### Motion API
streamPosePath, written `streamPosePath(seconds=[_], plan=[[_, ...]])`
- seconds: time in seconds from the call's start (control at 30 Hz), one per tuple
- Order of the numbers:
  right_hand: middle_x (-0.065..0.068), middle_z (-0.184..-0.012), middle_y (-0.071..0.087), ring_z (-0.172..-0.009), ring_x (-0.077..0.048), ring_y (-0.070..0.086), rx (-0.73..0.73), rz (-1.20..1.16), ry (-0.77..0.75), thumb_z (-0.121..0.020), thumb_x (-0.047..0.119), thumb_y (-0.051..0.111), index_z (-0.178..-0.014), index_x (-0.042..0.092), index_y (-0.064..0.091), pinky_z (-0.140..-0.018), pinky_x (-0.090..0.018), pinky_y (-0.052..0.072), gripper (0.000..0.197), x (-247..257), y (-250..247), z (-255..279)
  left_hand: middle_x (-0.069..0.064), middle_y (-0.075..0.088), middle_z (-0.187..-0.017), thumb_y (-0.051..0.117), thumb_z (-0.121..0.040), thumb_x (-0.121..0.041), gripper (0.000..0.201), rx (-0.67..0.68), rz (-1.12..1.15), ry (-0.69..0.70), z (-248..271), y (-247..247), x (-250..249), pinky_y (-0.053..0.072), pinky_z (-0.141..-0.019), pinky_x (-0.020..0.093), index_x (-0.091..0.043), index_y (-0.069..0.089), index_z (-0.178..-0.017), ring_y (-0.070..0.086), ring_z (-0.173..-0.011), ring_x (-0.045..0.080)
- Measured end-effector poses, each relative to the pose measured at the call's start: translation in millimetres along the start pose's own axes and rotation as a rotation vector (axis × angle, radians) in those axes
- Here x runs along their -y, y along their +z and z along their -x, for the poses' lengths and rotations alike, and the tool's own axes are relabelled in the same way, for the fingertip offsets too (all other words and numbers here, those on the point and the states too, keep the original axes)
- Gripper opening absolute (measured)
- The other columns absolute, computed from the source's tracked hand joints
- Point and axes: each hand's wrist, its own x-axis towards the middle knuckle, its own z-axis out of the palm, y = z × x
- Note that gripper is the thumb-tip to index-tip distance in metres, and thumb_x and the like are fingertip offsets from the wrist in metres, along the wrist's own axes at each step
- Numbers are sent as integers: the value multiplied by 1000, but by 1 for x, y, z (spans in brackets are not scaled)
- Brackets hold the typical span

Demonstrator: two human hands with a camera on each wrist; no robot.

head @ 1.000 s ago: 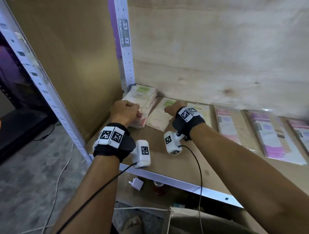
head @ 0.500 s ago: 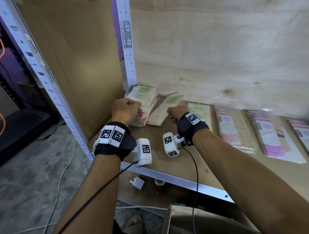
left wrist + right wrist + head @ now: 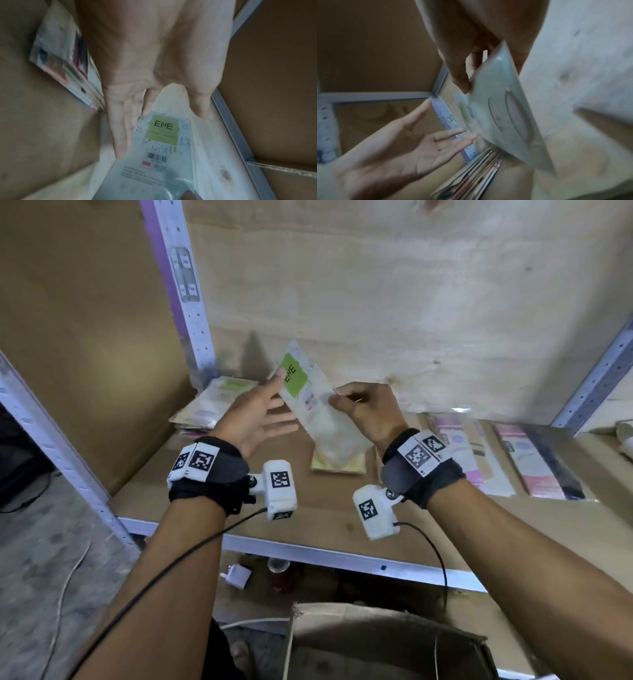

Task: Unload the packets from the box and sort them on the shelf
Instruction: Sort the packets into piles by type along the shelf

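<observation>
Packet [image 3: 310, 402] above shelf [image 3: 329, 518], stack [image 3: 212, 409] left, pink packets [image 3: 534, 463] right.

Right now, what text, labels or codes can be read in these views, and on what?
"ENE": green label on the packet the right hand holds.
Barcode and small print below it: unreadable.
Pink packets and corner stack: print blurred.
Wrist markers: patterns, no words.

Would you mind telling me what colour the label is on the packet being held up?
Light green label with black lettering, clearest in the left wrist view.
</observation>
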Motion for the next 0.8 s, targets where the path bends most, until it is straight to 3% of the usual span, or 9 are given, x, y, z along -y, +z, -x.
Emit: streamPosePath(seconds=[0.07,0.13,0.23,0.33,0.4,0.47,0.6,0.67,0.8], plan=[[12,-79,71,-70,-1,64,-12,84,-95,-81,25,76,-77,29,74,-72,-15,50,6,3,-17,14,11,69,-122,70,-81,-60,61,63,78,-3,3,14,-1,61,-81,43,-17,63,-123,73,-102,28],[9,-83,70,-70,2,60,-7,218,-203,-81,30,77,-84,26,76,-69,-9,45,5,5,-33,27,15,64,-126,72,-79,-57,65,108,149,-14,3,28,0,60,-85,46,-13,59,-125,71,-106,32],[-1,-91,67,-81,-13,61,55,349,-316,-80,34,78,-92,24,78,-77,-24,50,15,5,-54,44,21,62,-127,71,-84,-50,69,154,246,-29,4,51,3,58,-88,48,-7,50,-133,69,-109,37],[0,-100,63,-97,-18,55,81,489,-337,-81,37,76,-101,29,75,-91,-36,45,21,-4,-68,55,26,64,-126,69,-90,-34,55,177,301,-36,5,70,8,60,-85,42,-2,50,-132,68,-112,35],[2,-108,57,-107,-20,48,70,534,-313,-79,40,76,-105,32,73,-97,-37,40,27,-13,-76,58,24,64,-126,63,-95,-24,49,178,302,-46,4,79,12,61,-84,38,1,50,-135,65,-116,32],[3,-114,51,-113,-20,43,79,523,-294,-75,47,77,-108,34,72,-100,-29,34,36,-24,-84,61,20,67,-118,56,-98,-15,35,146,293,-53,2,86,17,62,-80,34,1,53,-130,66,-110,28],[7,-118,52,-116,-8,44,10,428,-157,-74,69,61,-113,41,67,-97,-15,32,48,-45,-107,59,11,72,-94,51,-100,-7,11,58,265,-94,-6,91,27,61,-62,27,-5,59,-107,69,-86,18],[2,-112,62,-107,-10,58,29,332,-26,-83,64,56,-116,35,64,-88,-18,42,45,-57,-122,55,9,74,-87,52,-99,-7,10,54,266,-117,-11,93,32,60,-60,26,-6,60,-105,70,-83,17],[-14,-101,74,-82,-23,70,345,-76,355,-91,41,65,-117,15,66,-66,-31,55,37,-81,-141,53,11,73,-94,54,-99,-8,11,103,229,-157,-20,98,41,60,-63,26,-6,62,-106,73,-83,18]])
